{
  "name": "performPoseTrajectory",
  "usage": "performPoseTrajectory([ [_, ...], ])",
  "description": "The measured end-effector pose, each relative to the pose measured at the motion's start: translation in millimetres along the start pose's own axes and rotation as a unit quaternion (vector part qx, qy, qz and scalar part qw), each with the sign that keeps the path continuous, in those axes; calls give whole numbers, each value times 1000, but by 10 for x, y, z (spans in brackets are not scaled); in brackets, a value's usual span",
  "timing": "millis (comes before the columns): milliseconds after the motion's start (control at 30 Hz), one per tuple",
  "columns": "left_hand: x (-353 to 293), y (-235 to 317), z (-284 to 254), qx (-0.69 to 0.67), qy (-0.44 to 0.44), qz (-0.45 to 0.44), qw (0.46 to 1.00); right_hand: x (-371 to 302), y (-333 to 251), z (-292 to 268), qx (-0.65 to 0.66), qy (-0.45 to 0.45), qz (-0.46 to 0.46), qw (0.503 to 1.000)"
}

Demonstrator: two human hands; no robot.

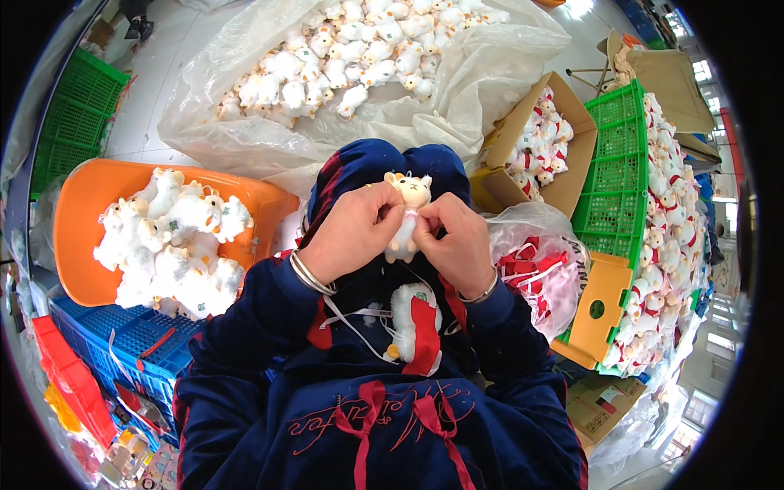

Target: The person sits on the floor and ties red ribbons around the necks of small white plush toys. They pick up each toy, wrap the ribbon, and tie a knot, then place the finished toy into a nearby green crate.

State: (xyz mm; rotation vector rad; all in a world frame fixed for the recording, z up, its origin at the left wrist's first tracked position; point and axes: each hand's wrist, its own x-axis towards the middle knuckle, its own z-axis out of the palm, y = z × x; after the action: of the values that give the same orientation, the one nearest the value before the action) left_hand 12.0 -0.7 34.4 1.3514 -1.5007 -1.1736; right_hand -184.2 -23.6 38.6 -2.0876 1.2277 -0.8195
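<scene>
A small white plush toy [401,238] with a cream-coloured head and ears is upright over my lap, facing up at me. My left hand [359,231] is closed in a pinch at one side of its neck. On the other side, my right hand [454,243] pinches at the same height. A thin pale strip shows at the neck between them; the fingers hide whether they grip it too. Closer to my body, another white plush toy [402,306] lies on my lap with a red cloth piece [425,331] over it and white ribbons [357,333] beside it.
An orange tub [77,237] of white plush toys sits at left, above a blue crate [90,327]. Ahead lies a large clear plastic sheet [196,106] heaped with toys. At right are a cardboard box [578,171], a bag of red pieces [535,269] and a green crate [608,163].
</scene>
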Motion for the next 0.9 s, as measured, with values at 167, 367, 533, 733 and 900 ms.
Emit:
performPoseTrajectory([
  [167,27,7,-2,28,2,11,1000,2,-133,-86,52,-8,42,998],
  [367,47,-19,-1,23,-1,13,1000,-119,-200,-216,57,-70,68,994],
  [533,52,-3,-17,20,-12,3,1000,-69,-194,-174,82,-45,130,987],
  [733,57,2,-26,27,-11,20,999,-39,-69,-69,230,-44,231,944],
  [900,60,-17,-22,26,-13,19,999,37,20,-71,196,-65,256,944],
])
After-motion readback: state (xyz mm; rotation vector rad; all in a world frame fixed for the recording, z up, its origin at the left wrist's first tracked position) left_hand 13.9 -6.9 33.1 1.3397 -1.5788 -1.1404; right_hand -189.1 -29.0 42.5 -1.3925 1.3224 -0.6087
